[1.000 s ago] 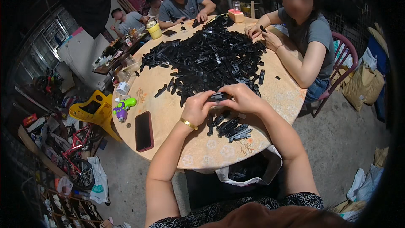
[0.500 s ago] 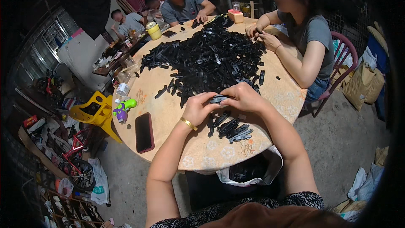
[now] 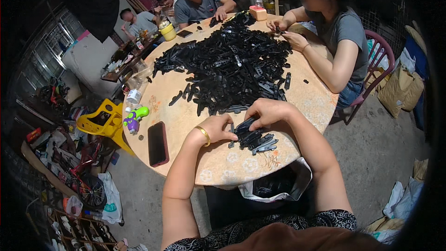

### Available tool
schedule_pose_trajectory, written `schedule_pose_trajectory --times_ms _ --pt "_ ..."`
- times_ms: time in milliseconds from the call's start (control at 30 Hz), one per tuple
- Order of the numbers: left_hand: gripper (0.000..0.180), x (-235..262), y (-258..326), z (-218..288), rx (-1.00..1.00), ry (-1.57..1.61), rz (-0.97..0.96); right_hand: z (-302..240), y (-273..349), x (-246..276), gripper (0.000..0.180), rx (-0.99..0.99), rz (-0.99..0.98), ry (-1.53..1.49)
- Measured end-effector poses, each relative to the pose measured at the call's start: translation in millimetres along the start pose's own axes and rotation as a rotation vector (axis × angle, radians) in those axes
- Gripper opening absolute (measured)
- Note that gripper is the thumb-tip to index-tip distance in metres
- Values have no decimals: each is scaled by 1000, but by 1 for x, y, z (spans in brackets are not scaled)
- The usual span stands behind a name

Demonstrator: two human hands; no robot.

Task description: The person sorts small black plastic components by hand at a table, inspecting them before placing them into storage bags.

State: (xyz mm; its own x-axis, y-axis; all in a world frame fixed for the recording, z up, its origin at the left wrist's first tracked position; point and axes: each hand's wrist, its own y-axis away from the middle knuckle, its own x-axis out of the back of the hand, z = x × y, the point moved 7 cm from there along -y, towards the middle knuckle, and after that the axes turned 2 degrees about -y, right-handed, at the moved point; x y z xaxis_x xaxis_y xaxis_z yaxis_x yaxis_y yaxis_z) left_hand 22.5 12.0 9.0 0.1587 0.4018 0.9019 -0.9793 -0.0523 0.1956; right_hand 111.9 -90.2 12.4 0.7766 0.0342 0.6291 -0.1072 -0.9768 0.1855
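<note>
At the near edge of the round table (image 3: 223, 167), both hands work over a small batch of black plastic parts (image 3: 255, 139) lying just in front of the person. The left hand (image 3: 217, 129), with a gold bangle (image 3: 203, 135) at the wrist, has its fingers closed on one dark part at the batch's left end; the right hand (image 3: 267, 110) curls over the top of the batch, fingers bent down onto the pieces, though whether it clamps one cannot be told. The step in hand appears to be fitting or sorting single parts from the near batch. The next move calls for a firm pinch on one piece and clear separation from its neighbours, which lie touching and overlapping. Below the table edge hangs a white bag (image 3: 278, 188) holding more dark parts. A phone (image 3: 158, 143) lies to the left, near a green toy (image 3: 134, 118). Farther off, the main pile (image 3: 227, 65) covers the table centre. Beyond it, other people sit at the far and right sides, their hands on parts of their own.
</note>
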Motion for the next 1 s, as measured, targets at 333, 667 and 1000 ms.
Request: schedule_pose_trajectory --times_ms 333,667,1000 --pt "31 -2 -12 -11 -29 226 200 -1 6 -4 32 100 -130 -60" --pt "32 -4 -10 16 -73 -43 394 26 -5 46 24 58 805 438" --pt "32 -1 -23 -17 55 1004 369 28 -1 56 24 305 848 -590"
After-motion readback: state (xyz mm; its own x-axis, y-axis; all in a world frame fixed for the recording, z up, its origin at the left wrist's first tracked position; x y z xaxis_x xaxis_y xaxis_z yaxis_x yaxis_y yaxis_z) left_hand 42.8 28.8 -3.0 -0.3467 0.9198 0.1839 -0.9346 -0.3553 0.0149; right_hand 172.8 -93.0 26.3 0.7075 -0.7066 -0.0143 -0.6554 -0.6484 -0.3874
